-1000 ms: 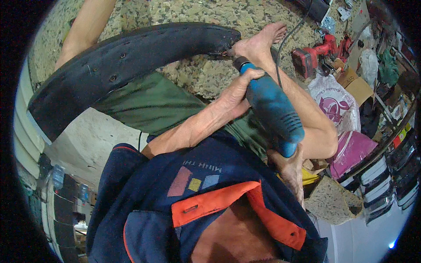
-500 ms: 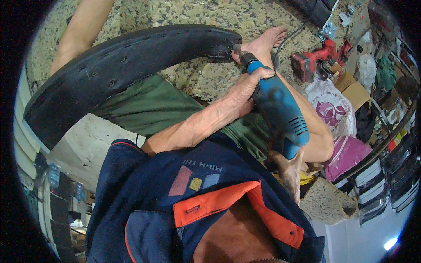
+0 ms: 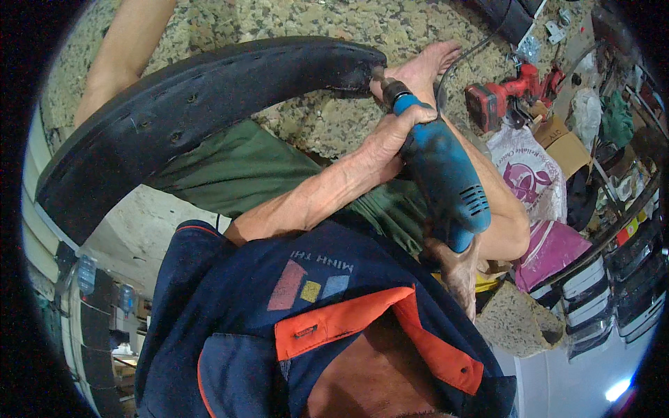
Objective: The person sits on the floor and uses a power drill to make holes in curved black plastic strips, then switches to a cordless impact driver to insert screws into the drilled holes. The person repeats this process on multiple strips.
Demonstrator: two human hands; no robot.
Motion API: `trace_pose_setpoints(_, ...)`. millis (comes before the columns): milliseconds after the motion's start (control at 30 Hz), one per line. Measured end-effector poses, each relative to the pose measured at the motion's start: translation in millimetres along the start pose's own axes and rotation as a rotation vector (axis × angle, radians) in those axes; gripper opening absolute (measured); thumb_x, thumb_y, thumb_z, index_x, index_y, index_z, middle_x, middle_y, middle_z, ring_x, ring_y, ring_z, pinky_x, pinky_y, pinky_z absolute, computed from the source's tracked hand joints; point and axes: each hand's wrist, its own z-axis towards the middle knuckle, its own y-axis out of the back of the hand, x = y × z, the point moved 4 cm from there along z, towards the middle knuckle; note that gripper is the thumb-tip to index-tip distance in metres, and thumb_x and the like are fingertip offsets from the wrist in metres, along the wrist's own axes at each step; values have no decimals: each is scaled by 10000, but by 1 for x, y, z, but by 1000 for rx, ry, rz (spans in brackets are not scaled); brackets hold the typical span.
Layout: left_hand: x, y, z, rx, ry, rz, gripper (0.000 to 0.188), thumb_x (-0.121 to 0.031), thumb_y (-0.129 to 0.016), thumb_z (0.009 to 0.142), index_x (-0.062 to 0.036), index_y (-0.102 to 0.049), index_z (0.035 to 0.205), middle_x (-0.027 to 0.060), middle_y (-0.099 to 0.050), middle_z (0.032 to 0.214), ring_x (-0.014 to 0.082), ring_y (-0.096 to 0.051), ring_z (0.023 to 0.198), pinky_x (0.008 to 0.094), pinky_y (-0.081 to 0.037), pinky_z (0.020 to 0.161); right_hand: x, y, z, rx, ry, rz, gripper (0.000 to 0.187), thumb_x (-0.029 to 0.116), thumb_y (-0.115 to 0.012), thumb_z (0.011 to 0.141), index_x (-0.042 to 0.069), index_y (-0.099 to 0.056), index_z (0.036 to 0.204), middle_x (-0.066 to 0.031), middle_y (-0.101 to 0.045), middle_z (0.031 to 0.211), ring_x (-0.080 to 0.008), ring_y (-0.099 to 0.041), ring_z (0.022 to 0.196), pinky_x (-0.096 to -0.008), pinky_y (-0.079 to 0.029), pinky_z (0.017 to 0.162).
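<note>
So the left hand [image 3: 391, 139] is wrapped round the nose of a blue drill [image 3: 446, 171], just behind the chuck, thumb over the top. The right hand [image 3: 454, 268] is closed on the back handle, tucked in near the body. The long curved black panel [image 3: 230, 97] starts just ahead of the left hand and sweeps off to its left, over the green trousers [image 3: 237, 164].

Here's what bugs me: the bit [image 3: 378, 72] sits at the panel's near end, and there's a bare foot [image 3: 418, 68] right beside it, just ahead of that same hand. Can't honestly tell from this angle if the bit is touching the panel or hanging slightly off it. If it skids off that edge, I reckon toes or ankle get it. A loose left grip or a hard shove from the right hand could cause that. No clamp in sight on the panel either, so it could twist if the bit grabs.

I'd also watch the cord [image 3: 437, 97], looping past the foot ahead of both hands; a snag might yank the drill sideways.
</note>
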Motion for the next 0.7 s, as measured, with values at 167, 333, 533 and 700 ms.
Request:
trace_pose_setpoints(167,0,2,1,-40,12,7,366,-457,-688,843,-126,-673,999,43,-705,872,185,-676,790,376,-552,785,-4,5,8,53,-10,-116,581,64,-721,669,-13,-611,1234,-113,-703,1000,-214,-694,881,-342,-559,758)
trace_pose_setpoints(333,-3,3,9,-36,25,-8,381,-461,-688,836,-112,-674,988,44,-705,864,188,-676,776,377,-552,768,-8,5,7,28,-35,-85,568,74,-765,708,26,-588,1246,-95,-700,971,-207,-691,808,-348,-566,719)
trace_pose_setpoints(533,-8,-1,11,-44,31,-38,392,-474,-689,834,-113,-679,988,43,-705,865,190,-676,779,384,-553,773,-3,15,8,20,-24,-102,504,45,-783,742,14,-579,1202,-105,-690,923,-210,-679,705,-345,-561,625)
trace_pose_setpoints(700,-13,-7,11,-14,13,-70,382,-476,-689,840,-128,-679,998,36,-707,902,187,-675,826,384,-543,807,-8,24,13,0,-75,-140,468,6,-760,749,-1,-570,1176,-107,-676,895,-212,-672,677,-344,-553,574)
